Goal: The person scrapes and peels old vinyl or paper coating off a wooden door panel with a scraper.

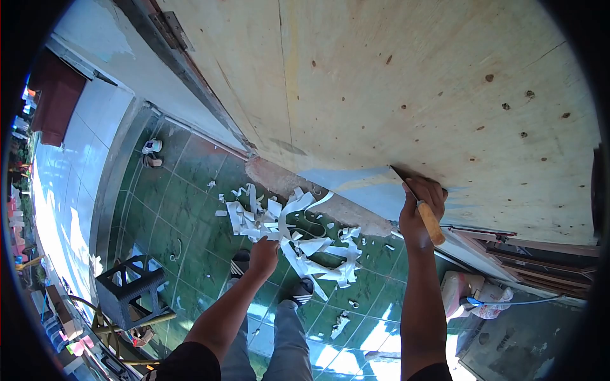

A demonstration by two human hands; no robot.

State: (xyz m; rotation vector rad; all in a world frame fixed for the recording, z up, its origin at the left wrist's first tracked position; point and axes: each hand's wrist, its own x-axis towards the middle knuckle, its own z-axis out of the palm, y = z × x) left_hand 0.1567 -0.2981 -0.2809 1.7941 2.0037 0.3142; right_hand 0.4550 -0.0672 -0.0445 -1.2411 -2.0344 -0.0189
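My right hand is closed round a tool with a wooden handle, at the lower part of a large plywood panel. The tool's thin blade points up and left to the panel's surface. Beside it, a light blue-white patch covers the panel's lower edge. My left hand is closed low in the middle, in front of the floor; whatever its fingers hold, if anything, is too hidden to make out. Peeled white strips lie in a heap on the green tiles just beyond it.
A dark plastic stool stands at the lower left. Shoes lie by the wall at the upper left. White sacks rest at the right. My feet, in striped sandals, are close to the strips. A hinge is at the panel's left edge.
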